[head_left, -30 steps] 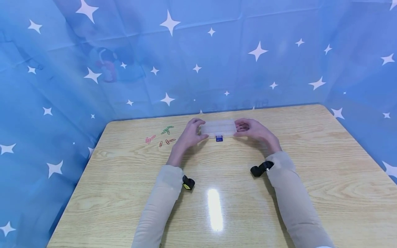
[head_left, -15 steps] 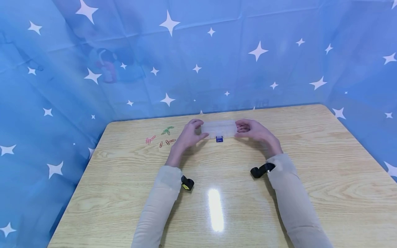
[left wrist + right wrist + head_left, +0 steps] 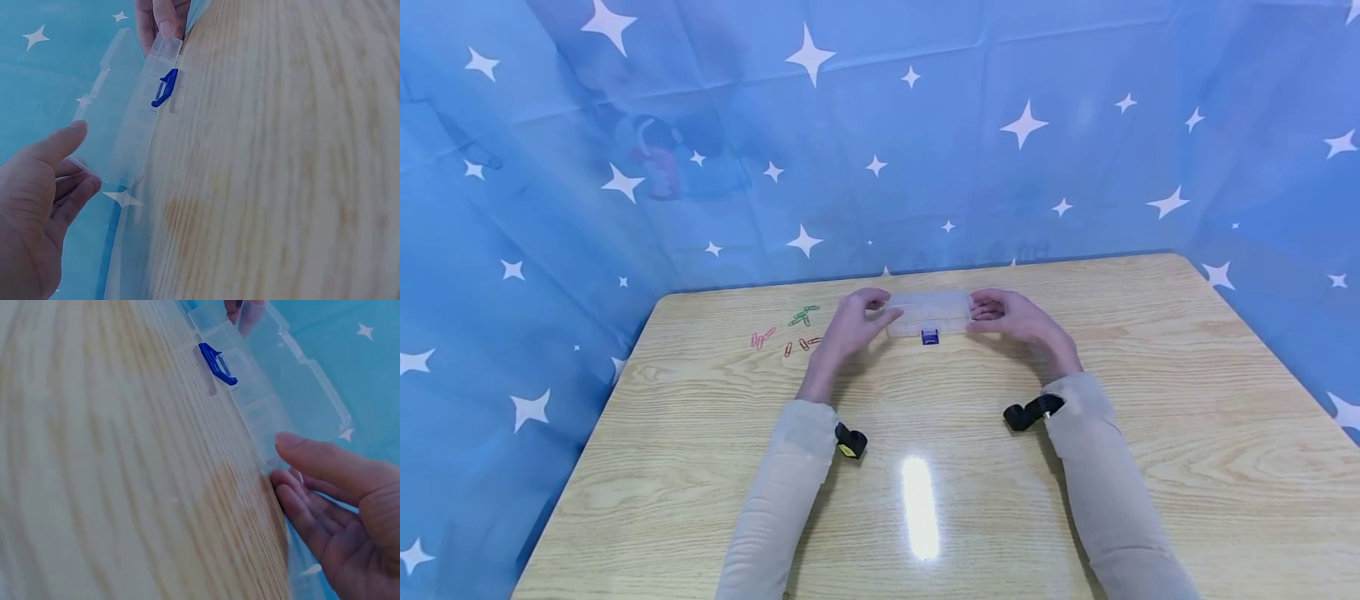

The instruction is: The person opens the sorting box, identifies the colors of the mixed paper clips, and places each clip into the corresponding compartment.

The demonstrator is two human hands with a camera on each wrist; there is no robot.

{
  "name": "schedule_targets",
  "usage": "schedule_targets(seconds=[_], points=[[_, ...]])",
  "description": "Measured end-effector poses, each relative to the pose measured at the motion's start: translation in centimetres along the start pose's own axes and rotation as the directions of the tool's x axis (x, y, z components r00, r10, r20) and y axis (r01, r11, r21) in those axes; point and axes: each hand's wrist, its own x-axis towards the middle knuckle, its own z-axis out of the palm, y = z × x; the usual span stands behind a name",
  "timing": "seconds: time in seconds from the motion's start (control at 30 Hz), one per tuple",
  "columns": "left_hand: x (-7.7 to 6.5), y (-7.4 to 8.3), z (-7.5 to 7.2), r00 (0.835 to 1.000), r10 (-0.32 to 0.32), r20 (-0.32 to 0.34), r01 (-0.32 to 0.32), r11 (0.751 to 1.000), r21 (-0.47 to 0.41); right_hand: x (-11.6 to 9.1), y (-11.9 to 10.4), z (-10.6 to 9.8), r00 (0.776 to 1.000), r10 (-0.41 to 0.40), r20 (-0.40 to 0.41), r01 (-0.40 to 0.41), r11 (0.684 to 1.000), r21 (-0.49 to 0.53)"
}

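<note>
Just now, clear lid (image 3: 103, 125) had lifted along front of box (image 3: 256, 419); left hand (image 3: 853, 325) pinched lid corner, right hand (image 3: 1011, 315) gripped box end; inside looked reachable.

The wood-grained table (image 3: 1150, 467) carried a clear plastic box (image 3: 917, 327) with a blue latch (image 3: 930, 337). Left of the box lay green paper clips (image 3: 801, 317) about level with it, red clips (image 3: 803, 344) slightly nearer the viewer than it, and pink clips (image 3: 766, 335) farthest from it.
</note>
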Motion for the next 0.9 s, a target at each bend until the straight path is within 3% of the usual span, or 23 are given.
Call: schedule_targets(seconds=[0.5,0.9], points=[[1.0,0.5,0.4,0.991,0.063,-0.12,-0.058,0.997,0.048,-0.3,-0.1,0.2,1.0,0.012,0.005,-0.012,1.0,0.017],[2.0,0.0,0.3,0.984,0.012,-0.179,-0.012,1.0,0.001,-0.2,-0.2,0.1,1.0,-0.008,-0.009,0.008,1.0,-0.013]])
